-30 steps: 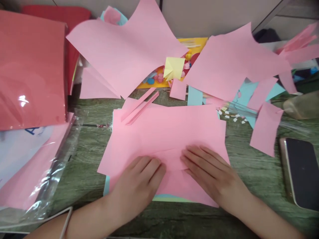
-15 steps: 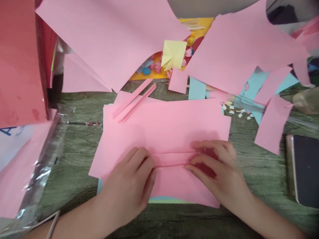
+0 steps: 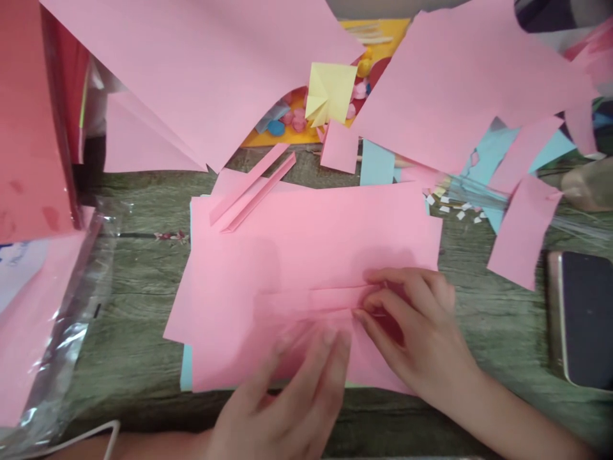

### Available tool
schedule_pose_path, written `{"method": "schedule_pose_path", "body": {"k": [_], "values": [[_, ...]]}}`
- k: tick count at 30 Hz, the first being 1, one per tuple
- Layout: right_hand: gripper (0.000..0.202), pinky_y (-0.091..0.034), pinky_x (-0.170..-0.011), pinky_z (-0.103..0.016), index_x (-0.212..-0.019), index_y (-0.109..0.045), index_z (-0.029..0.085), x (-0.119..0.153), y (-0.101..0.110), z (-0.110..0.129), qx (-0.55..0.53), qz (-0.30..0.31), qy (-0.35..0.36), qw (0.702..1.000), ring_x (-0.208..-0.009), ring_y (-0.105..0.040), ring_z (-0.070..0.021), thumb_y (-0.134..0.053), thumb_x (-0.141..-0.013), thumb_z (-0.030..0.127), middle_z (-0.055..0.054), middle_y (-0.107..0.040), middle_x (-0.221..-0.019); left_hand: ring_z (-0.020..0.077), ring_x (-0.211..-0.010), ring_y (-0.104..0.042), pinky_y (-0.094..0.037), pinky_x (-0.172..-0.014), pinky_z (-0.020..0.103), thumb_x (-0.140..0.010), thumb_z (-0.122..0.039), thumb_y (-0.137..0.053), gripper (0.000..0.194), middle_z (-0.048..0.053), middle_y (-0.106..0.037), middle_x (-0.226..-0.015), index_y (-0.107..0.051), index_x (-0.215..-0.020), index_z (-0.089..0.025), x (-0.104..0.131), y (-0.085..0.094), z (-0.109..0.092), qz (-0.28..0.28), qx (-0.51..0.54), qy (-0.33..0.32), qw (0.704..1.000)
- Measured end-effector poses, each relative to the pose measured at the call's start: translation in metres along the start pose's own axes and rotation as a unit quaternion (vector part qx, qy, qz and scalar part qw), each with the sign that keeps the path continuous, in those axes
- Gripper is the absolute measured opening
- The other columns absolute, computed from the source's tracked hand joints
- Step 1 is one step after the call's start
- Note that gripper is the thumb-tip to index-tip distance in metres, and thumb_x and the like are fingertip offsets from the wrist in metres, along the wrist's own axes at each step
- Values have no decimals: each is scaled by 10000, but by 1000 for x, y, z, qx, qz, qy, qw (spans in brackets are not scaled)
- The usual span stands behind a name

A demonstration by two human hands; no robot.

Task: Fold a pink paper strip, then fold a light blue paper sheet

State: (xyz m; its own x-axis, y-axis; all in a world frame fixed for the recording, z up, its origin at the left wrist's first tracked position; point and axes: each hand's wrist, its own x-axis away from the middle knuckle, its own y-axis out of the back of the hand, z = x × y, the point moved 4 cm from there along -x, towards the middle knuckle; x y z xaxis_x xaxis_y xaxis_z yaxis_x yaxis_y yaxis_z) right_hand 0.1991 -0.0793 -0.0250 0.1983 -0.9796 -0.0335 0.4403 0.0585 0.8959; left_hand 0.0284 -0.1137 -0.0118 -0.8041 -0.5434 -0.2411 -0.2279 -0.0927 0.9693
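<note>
A folded pink paper strip lies across a stack of pink paper sheets, its left end faint against the sheet below. My right hand pinches the right end of this strip between thumb and fingers. Below the strip, my left hand is slightly blurred, with its fingers stretched out and apart over the lower part of the stack, holding nothing. Two narrow folded pink strips rest slantwise at the stack's upper left.
A phone lies at the right. Pink and blue paper scraps and tiny white bits are at the upper right. Large pink sheets and a yellow paper square lie at the back. A clear plastic sleeve and red folder stand left.
My left hand has let go of the strip's left end, moved down and toward the right, and spread its fingers. My right hand keeps its pinch. The view has shifted slightly.
</note>
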Motion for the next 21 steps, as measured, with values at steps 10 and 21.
{"method": "schedule_pose_path", "body": {"k": [10,21], "values": [[58,-322,-807,-409,-744,-587,212,0,-1,-2,-6,18,-6,1000,-952,-459,-249,-596,-789,247,-48,-583,-1033,277,-1308,-294,-125,-1121,459,-886,-453,-406,553,100,-407,-1397,-418,-1316,-107,1,-19,-5,122,17,31,992],[55,-318,-784,-417,-775,-571,194,-1,1,-1,26,27,-3,999,-935,-454,-260,-533,-804,221,-77,-566,-1044,282,-1332,-258,-120,-1116,464,-864,-537,-388,613,93,-367,-1428,-402,-1331,-139,7,-26,-4,146,40,30,988]]}}
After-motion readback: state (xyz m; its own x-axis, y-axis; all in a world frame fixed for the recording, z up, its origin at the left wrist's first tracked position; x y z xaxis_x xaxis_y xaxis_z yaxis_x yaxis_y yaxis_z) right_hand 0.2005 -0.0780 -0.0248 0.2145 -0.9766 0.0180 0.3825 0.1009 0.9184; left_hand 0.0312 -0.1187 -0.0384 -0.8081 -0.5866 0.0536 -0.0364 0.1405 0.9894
